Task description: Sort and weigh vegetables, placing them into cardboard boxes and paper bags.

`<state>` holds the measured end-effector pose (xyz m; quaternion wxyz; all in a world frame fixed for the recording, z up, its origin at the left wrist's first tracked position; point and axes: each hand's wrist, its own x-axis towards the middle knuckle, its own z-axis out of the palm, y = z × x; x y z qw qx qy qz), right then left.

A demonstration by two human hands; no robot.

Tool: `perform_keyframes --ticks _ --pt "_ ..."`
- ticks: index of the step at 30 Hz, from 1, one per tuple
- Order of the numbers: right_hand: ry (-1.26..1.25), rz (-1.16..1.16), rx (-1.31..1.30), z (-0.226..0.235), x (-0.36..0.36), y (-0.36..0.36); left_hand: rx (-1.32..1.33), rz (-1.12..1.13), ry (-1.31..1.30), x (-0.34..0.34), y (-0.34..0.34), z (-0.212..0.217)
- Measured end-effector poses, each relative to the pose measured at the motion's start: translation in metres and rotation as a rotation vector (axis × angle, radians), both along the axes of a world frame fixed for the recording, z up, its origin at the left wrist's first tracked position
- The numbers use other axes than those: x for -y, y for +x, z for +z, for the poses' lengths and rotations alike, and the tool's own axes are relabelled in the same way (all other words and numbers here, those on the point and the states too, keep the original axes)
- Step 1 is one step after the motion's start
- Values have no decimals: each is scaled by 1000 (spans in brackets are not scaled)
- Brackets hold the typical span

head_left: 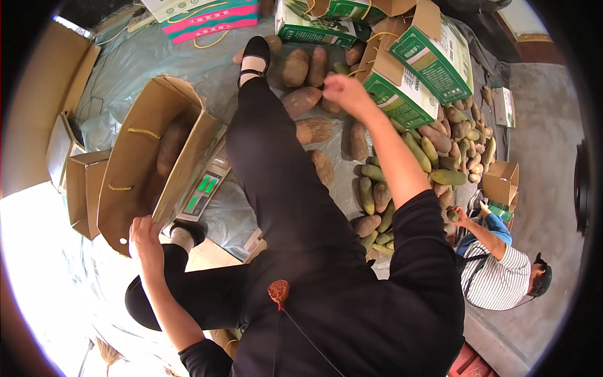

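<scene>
Reach comes first: my right hand (342, 90) hovers half-curled and empty over the brown tubers (301, 100) just below it, so I should grip one mid-body. My left hand (143, 235) pinches the open cardboard box's (135, 157) flap, steadying it on the scale (204, 188).

Produce packing area, floor level. Plastic sheeting (157, 63) spread over a concrete floor (540, 125) at right. Loose pile of brown and green tubers (377, 182) at centre and right. Green printed cartons (421, 69) stacked along the top; open brown cardboard box (135, 163) left, resting on a weighing scale (202, 188).
</scene>
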<state>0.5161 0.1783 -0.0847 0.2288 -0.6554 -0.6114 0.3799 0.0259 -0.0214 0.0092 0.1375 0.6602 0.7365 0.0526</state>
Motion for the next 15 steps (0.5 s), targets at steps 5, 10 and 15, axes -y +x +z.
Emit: perform_keyframes --ticks 5,10,15 --pt "-14 106 484 -92 61 15 147 37 -32 10 -7 -9" --pt "-95 244 812 -128 72 -16 111 23 -47 12 -17 -13" --pt "-395 -16 543 -140 74 -26 94 27 -55 10 -15 -6"
